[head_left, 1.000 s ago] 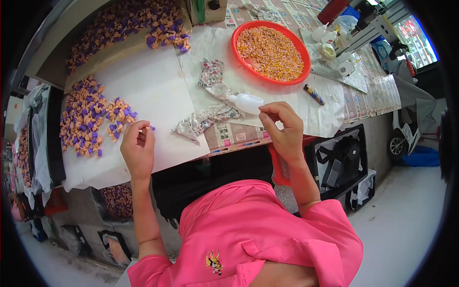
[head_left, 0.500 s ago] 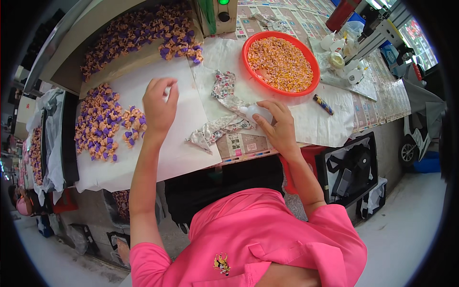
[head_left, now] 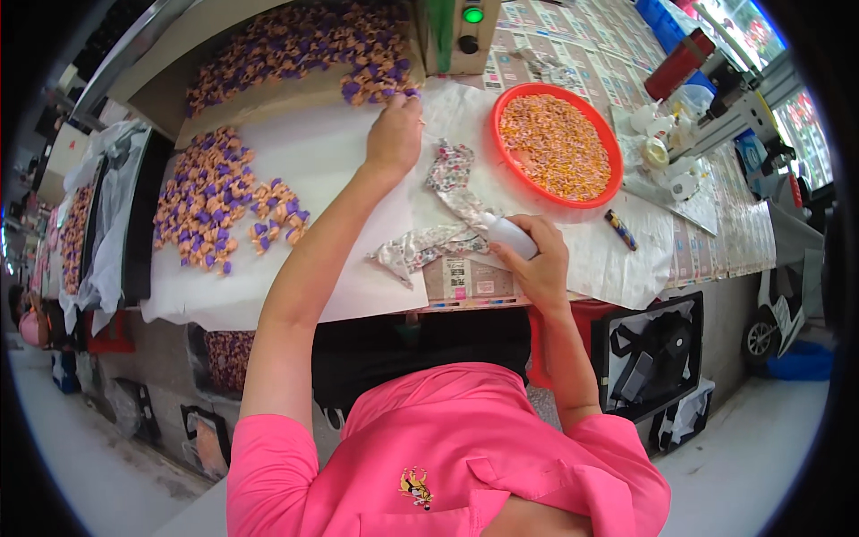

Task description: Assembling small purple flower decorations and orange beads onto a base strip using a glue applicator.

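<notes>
Shirt [head_left: 465, 430]: pink, small stitched figure; closest to the camera, below both hands.
Open black case [head_left: 653, 349]: under table level, right of and below the right hand [head_left: 544, 268]; dark straps and a box-like item inside.
Right hand: grasping, fingers wrapped around the white bottle [head_left: 513, 237].
White bottle: in the right hand's grip, tilted, nozzle pointing left and away from the body.
Floral cloth [head_left: 455, 179]: crumpled, bent strip on the table, just left of the right hand; one end lies nearer the body than the left hand [head_left: 395, 134].
White sheet [head_left: 349, 210]: spread flat under the left forearm and on to its left.
Small cluster [head_left: 279, 210]: orange-and-purple pieces, just left of the left forearm.
Main heap [head_left: 206, 197]: same kind of pieces, beyond the small cluster, well left of the left hand.
Printed tube [head_left: 621, 230]: dark, short, lying right of the right hand.
Left hand: arm stretched out, fingers curled, tips right by the edge of the far pile [head_left: 304, 49]; can't tell if it's pinching a piece.
Red tub [head_left: 497, 148]: beyond the right hand, right of the left; full of small orange, yellow and pale bits.
Far pile: more orange-and-purple pieces, ahead and left of the left hand.
Control box [head_left: 461, 54]: ahead of the left hand, green lamp lit.
Small white bottles [head_left: 646, 118]: far right of both hands.
Red cylinder [head_left: 680, 64]: beyond those bottles, leaning.
</notes>
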`<action>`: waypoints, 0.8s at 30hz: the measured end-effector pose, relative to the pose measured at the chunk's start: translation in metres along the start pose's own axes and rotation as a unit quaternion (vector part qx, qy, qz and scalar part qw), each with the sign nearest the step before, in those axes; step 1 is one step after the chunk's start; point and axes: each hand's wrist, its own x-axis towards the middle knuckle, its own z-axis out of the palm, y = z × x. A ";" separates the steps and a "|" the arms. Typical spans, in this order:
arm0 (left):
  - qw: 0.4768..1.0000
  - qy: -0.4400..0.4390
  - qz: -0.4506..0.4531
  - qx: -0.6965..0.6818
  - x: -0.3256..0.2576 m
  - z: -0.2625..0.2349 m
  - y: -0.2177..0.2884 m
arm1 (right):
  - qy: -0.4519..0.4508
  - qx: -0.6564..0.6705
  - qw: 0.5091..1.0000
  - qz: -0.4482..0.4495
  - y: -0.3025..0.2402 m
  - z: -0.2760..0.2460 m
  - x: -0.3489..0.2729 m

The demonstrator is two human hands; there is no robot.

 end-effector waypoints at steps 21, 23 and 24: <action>0.659 -0.057 -0.382 -0.646 -0.203 -0.102 0.090 | 0.049 0.406 0.896 0.171 -0.045 -0.004 -0.039; 0.659 -0.057 -0.384 -0.644 -0.211 -0.098 0.086 | 0.018 0.330 0.940 0.086 -0.046 0.001 -0.042; 0.663 -0.055 -0.385 -0.640 -0.212 -0.096 0.086 | 0.020 0.327 0.941 0.088 -0.046 0.003 -0.045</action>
